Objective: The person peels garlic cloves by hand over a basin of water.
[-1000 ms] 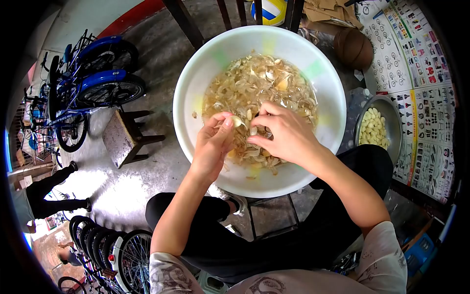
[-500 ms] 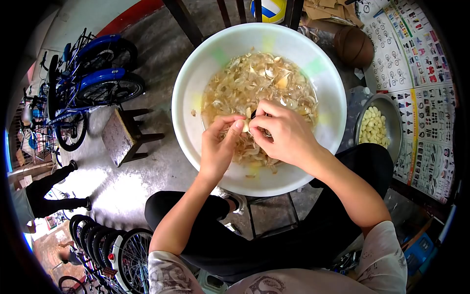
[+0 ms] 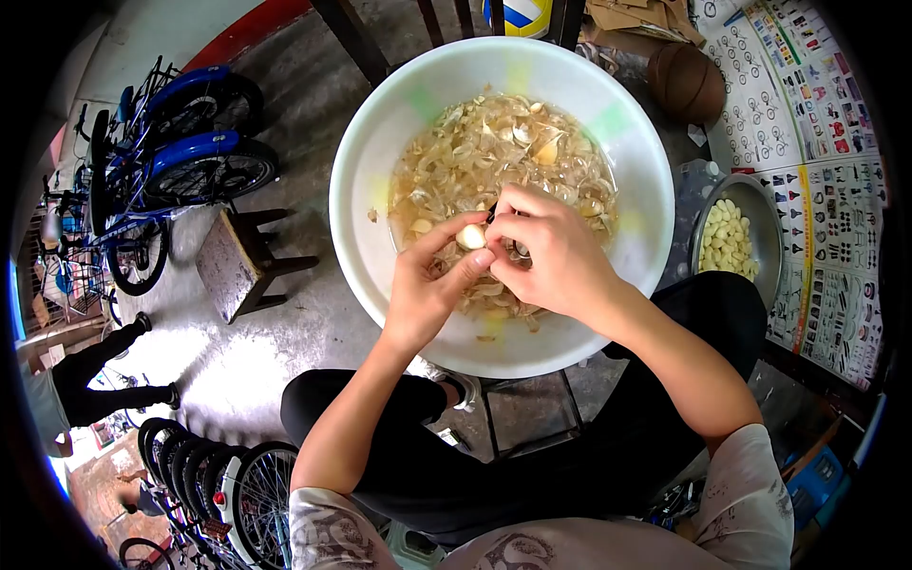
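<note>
A pale garlic clove (image 3: 470, 237) is pinched between the thumb and fingers of my left hand (image 3: 425, 283). My right hand (image 3: 551, 249) is closed close against it, its fingertips meeting the clove's right side. Out of the right fingers pokes the dark end of a small black tool (image 3: 492, 214); the rest of it is hidden. Both hands are over a wide white basin (image 3: 366, 190). Inside the basin, garlic skins (image 3: 456, 152) float in water, with some cloves among them. A metal bowl (image 3: 774, 228) of peeled garlic cloves (image 3: 725, 237) stands to the right.
A wooden stool (image 3: 233, 266) and blue bicycles (image 3: 195, 152) are on the left. Beyond the basin are chair bars, a volleyball (image 3: 522, 17) and a brown basketball (image 3: 686, 87). Printed sheets (image 3: 836, 256) line the right side. A person's legs (image 3: 100, 370) show at far left.
The clove in my left fingers has turned and now shows a broader pale face. My left thumb has shifted lower, away from the clove's top. The right hand has barely moved.
</note>
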`<state>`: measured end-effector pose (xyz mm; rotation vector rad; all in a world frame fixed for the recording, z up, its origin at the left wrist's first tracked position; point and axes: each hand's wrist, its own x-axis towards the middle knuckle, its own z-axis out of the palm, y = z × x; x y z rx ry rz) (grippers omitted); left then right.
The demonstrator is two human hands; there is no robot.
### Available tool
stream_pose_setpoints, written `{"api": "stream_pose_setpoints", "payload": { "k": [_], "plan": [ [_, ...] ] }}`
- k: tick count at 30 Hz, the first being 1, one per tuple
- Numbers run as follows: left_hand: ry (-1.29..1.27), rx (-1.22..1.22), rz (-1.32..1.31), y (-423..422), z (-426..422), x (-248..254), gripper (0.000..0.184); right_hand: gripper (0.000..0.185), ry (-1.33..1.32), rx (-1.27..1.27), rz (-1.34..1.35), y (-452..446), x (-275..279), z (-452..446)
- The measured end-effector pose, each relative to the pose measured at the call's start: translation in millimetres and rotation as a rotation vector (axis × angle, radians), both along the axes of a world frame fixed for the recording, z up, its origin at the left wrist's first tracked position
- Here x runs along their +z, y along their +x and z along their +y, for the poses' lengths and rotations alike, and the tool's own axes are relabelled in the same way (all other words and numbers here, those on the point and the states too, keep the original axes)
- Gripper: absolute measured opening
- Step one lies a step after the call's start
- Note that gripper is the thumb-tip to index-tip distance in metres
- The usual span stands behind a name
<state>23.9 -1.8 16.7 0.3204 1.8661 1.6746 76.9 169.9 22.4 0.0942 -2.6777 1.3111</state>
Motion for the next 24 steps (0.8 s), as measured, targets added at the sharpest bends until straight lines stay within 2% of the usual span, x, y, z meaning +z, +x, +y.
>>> {"api": "stream_pose_setpoints", "payload": {
  "k": [4,6,9,13,15,19,24],
  "plan": [
    [-0.009,0.007,0.079,-4,-3,-4,0.024,0.011,0.021,-0.011,0.044,-1,0,0],
    [-0.154,-0.110,0.361,-9,-6,-7,0.023,0.013,0.013,0.001,0.049,-1,-1,0],
    [-0.193,-0.136,0.475,-11,-5,1,0.020,0.013,0.026,0.006,0.068,-1,2,1],
    [-0.192,-0.116,0.453,-13,-6,2,0.021,0.013,0.056,0.006,0.100,-2,3,1],
    [-0.262,-0.148,0.573,-13,-7,3,0.022,0.012,0.116,-0.024,0.195,-5,5,5],
    [-0.282,-0.142,0.502,-11,-10,-4,0.027,0.012,0.105,-0.067,0.255,-7,4,8],
    [-0.410,-0.141,0.321,-13,-7,9,0.034,0.007,0.089,-0.056,0.174,-7,5,13]
  ]
}}
